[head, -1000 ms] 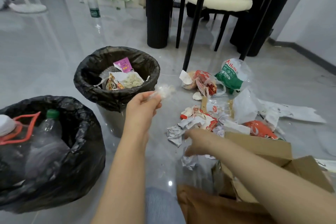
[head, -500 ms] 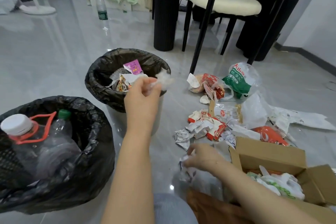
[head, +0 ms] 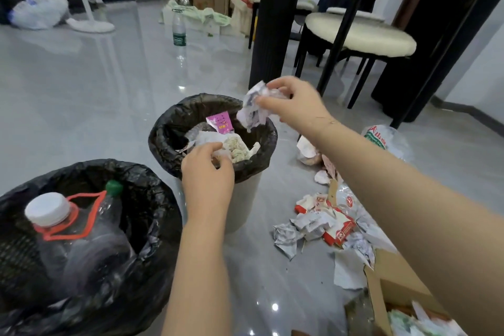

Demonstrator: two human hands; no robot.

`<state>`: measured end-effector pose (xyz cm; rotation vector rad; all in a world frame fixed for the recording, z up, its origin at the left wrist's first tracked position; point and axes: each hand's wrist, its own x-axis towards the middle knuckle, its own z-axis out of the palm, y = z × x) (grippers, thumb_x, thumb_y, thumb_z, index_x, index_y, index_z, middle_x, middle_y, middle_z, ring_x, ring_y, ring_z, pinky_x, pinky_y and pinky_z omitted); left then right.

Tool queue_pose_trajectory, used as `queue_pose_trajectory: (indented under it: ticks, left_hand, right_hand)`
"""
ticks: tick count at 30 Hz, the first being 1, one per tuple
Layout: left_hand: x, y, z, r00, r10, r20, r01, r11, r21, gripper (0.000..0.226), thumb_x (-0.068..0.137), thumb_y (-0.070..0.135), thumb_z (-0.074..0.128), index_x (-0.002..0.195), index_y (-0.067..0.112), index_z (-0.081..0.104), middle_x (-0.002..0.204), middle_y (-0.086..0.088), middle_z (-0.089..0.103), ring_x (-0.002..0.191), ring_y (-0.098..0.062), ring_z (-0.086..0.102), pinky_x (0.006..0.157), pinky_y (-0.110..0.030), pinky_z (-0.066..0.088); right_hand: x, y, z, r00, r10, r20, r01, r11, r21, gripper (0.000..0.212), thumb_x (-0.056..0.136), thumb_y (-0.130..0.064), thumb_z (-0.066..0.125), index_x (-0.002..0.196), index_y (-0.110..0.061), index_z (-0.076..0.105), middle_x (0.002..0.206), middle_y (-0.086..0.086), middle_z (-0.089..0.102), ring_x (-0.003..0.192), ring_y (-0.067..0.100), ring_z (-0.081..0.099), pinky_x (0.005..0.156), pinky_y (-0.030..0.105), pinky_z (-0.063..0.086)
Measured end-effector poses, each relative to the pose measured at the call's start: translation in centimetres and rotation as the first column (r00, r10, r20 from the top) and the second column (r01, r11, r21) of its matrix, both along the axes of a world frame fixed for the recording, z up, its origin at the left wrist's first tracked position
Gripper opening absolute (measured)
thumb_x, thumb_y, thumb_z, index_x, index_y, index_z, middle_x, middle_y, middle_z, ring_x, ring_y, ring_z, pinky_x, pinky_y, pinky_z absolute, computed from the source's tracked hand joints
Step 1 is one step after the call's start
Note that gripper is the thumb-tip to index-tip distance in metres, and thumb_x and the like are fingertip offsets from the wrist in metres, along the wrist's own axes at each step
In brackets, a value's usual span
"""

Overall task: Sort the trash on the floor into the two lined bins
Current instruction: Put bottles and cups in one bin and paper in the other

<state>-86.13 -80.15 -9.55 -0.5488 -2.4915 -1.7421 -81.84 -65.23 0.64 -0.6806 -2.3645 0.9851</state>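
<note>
Two black-lined bins stand on the grey floor. The far bin (head: 161, 139) holds wrappers and paper. The near left bin (head: 155, 199) holds plastic bottles, one with a white cap (head: 47, 209). My right hand (head: 296, 103) grips a crumpled white paper (head: 252, 110) above the far bin's right rim. My left hand (head: 208, 172) hangs over that bin's near rim, fingers curled down around a small clear wrapper (head: 219, 157). More crumpled paper and red-and-white cartons (head: 321, 224) lie on the floor to the right.
A green-and-white plastic bag (head: 381, 139) lies behind my right forearm. An open cardboard box (head: 395, 281) sits at the bottom right. A black table leg (head: 272, 22) and a cushioned chair (head: 360, 35) stand behind the bin. A water bottle (head: 179, 31) stands farther back.
My right hand has lifted the crumpled paper off the floor to above the far bin. My left hand has dropped to the bin's near rim.
</note>
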Motion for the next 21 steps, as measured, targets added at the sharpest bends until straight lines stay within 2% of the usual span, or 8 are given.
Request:
queue_pose_trajectory:
  ticks: [2,4,6,9,14,17,19,21]
  left_hand:
    - [0.2,0.0,0.0,0.999,0.029,0.027,-0.03,0.999,0.017,0.026,0.092,0.017,0.051,0.115,0.019,0.065,0.122,0.002,0.061,0.121,-0.021,0.049,0.098,-0.039,0.043]
    - [0.2,0.1,-0.1,0.998,0.058,0.036,-0.059,0.998,0.032,0.024,0.089,0.018,0.053,0.108,0.024,0.066,0.115,0.003,0.064,0.112,-0.025,0.055,0.096,-0.043,0.045]
    - [0.5,0.0,0.4,0.992,0.119,0.034,-0.12,0.992,0.031,0.023,0.086,0.017,0.054,0.102,0.028,0.067,0.103,0.007,0.067,0.1,-0.026,0.059,0.096,-0.048,0.043]
    - [2.0,0.2,1.8,0.978,0.192,-0.081,-0.194,0.981,-0.011,0.028,0.084,0.011,0.054,0.104,0.025,0.069,0.105,0.005,0.067,0.106,-0.023,0.056,0.101,-0.047,0.036]
    - [5.8,2.2,2.0,0.979,-0.18,-0.098,0.187,0.98,0.071,0.024,0.087,0.008,0.053,0.104,0.019,0.067,0.101,0.005,0.066,0.093,-0.012,0.06,0.087,-0.031,0.049]
    - [7.0,4.6,-0.6,0.911,-0.401,0.097,0.412,0.901,-0.138,0.023,0.087,0.013,0.055,0.105,0.022,0.068,0.104,0.006,0.069,0.093,-0.013,0.062,0.086,-0.029,0.05]
    - [7.1,6.3,-3.4,0.879,-0.417,0.231,0.471,0.835,-0.285,0.026,0.086,0.013,0.056,0.108,0.021,0.068,0.111,0.002,0.068,0.103,-0.016,0.062,0.09,-0.028,0.048]
    - [7.0,8.2,-6.3,0.871,-0.397,0.29,0.488,0.769,-0.412,0.036,0.085,0.011,0.055,0.118,0.02,0.063,0.122,-0.001,0.063,0.113,-0.019,0.057,0.092,-0.028,0.046]
  right_hand:
    - [-1.9,-0.5,-0.8,0.958,0.086,0.274,-0.116,0.989,0.092,0.047,0.086,-0.036,0.064,0.13,-0.022,0.056,0.129,0.0,0.057,0.112,0.016,0.054,0.089,0.025,0.044]
    - [-2.6,-0.8,-1.5,0.926,0.101,0.363,-0.145,0.985,0.095,0.043,0.09,-0.028,0.06,0.131,-0.02,0.057,0.132,0.003,0.057,0.119,0.018,0.053,0.089,0.021,0.04]
    - [-2.0,-0.9,-1.7,0.965,0.064,0.254,-0.082,0.995,0.06,0.035,0.089,-0.02,0.057,0.124,-0.018,0.063,0.126,0.004,0.062,0.116,0.019,0.056,0.089,0.023,0.044]
    - [0.8,-0.2,-2.4,0.997,-0.01,0.075,0.01,1.0,-0.005,0.024,0.088,-0.019,0.058,0.109,-0.021,0.069,0.11,-0.004,0.066,0.103,0.011,0.06,0.086,0.026,0.049]
    - [8.9,2.8,-6.5,0.966,-0.085,0.246,0.092,0.996,-0.02,0.022,0.088,-0.015,0.057,0.107,-0.017,0.069,0.101,0.0,0.066,0.092,0.015,0.062,0.087,0.037,0.054]
    - [12.5,4.5,-9.8,0.897,-0.068,0.437,0.126,0.986,-0.106,0.02,0.088,-0.012,0.059,0.106,-0.014,0.069,0.101,0.003,0.067,0.085,0.015,0.061,0.075,0.03,0.053]
    - [13.6,5.7,-12.5,0.847,-0.062,0.529,0.109,0.992,-0.06,0.021,0.087,-0.012,0.061,0.106,-0.016,0.068,0.109,0.003,0.066,0.089,0.013,0.06,0.069,0.02,0.05]
    - [14.1,6.9,-15.0,0.798,-0.065,0.599,0.063,0.998,0.024,0.029,0.084,-0.012,0.061,0.111,-0.021,0.065,0.118,0.001,0.063,0.097,0.014,0.059,0.078,0.024,0.05]
